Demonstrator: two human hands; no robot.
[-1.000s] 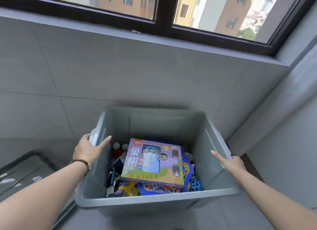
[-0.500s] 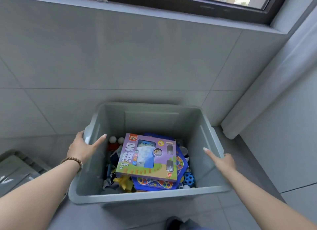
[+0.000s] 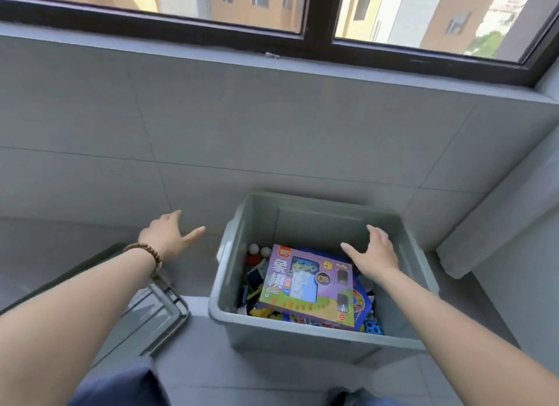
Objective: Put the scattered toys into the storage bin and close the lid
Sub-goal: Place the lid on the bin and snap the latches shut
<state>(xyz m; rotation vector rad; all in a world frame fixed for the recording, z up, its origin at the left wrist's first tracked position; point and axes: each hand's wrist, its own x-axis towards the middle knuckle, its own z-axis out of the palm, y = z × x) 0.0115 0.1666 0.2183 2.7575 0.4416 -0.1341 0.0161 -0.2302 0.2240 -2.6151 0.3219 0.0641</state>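
View: head camera, looking down at the floor under a window [image 3: 272, 12].
Storage bin [image 3: 287, 325]: grey, open-topped, standing on the tiled floor [image 3: 272, 372] close to the wall.
Toys: already inside; a purple game box [image 3: 305, 284] lies tilted on top of the heap, two white balls [image 3: 259, 249] at the rear left, a blue holed ball [image 3: 373, 327] at the front right. No loose toy shows on the floor in view.
Lid [image 3: 157, 312]: grey, off the bin, down on the floor just left of it, partly hidden under the left forearm.
Left hand [image 3: 165, 234]: hangs over the floor left of the bin, beyond the lid; grip slack, fingers spread, nothing in it. A bead bracelet [image 3: 148, 252] sits on the wrist.
Right hand [image 3: 375, 254]: palm down over the bin's right rear part, above the game box; grip wide, fingers splayed, holding nothing. Whether it touches the rim I cannot tell.
Step in hand: likely the switch from filling to closing, so the lid is what to fetch.
Doing it well: take the lid by two opposite edges, one hand each, so it travels flat.
Check first: the game box seems to sit below the rim; if a corner stands proud, press it down before covering.
Seating: line up the lid's corners with the rim, lower it level, then press along both short sides until it seats.
Risk: one-handed carrying may let the lid twist and catch on the bin's left handle.
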